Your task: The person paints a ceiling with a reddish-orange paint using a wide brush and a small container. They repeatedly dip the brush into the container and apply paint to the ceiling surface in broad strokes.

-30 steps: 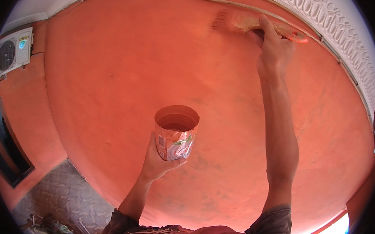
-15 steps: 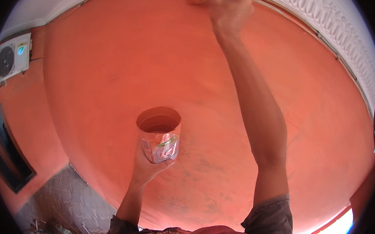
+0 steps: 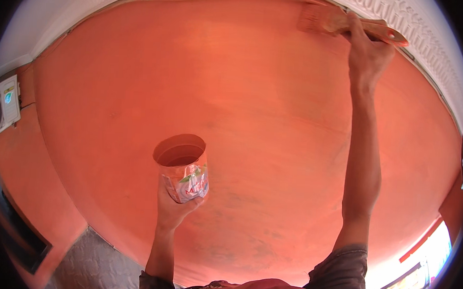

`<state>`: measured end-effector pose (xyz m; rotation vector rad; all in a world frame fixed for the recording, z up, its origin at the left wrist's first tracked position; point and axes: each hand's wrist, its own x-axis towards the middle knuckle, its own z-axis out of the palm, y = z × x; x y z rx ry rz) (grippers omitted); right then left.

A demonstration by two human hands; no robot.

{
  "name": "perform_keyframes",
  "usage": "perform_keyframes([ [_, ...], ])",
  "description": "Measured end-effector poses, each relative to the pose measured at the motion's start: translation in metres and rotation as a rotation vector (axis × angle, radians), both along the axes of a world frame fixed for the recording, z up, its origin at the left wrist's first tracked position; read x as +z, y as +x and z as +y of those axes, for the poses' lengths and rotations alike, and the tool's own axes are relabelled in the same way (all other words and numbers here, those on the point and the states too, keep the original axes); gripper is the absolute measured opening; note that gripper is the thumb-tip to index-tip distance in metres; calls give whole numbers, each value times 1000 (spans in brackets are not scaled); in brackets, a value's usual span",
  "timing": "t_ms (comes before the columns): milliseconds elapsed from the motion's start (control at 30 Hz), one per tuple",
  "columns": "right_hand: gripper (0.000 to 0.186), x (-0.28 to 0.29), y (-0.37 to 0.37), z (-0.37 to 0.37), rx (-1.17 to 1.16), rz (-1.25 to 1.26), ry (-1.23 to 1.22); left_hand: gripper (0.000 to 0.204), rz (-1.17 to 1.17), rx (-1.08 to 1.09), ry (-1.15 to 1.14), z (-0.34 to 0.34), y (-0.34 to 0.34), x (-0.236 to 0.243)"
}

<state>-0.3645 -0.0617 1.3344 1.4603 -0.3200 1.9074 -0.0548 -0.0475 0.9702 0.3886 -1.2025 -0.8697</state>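
My left hand [image 3: 173, 209] grips an open cylindrical container [image 3: 185, 184] from below and the side; it has a shiny printed label, an orange-stained rim and orange paint inside. My right hand [image 3: 369, 60] is closed on the handle of a wide paintbrush [image 3: 389, 35], raised high at the upper right. Its orange-stained bristles point left against the orange wall [image 3: 254, 104], just below the pipe along the top edge, and look a little blurred. The wall has darker mottled patches lower down.
A white ornate moulding [image 3: 425, 39] curves along the top right. At the left are a wall-mounted air conditioner unit [image 3: 0, 109], a dark-framed window [image 3: 18, 222] and a grey floor [image 3: 97, 265]. A bright opening [image 3: 418, 269] shows at the lower right.
My right hand and brush swept left and up half a second ago and are now back toward the right. The view has shifted, and the held container now sits further left in it.
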Motion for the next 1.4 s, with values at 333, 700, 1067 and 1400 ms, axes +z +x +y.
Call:
perform_keyframes([
  [333,18,-20,-105,64,-292,-262,-36,77,-66,-175,-63,-19,3,-1],
  [700,19,-32,-107,109,-214,-183,-72,78,-115,-222,-103,-27,11,5],
  [1067,21,-39,130,-12,613,-224,315,77,-125,-312,-25,-32,16,-1],
  [1400,19,-27,176,-52,601,-297,143,81,-103,-317,-31,-24,13,5],
])
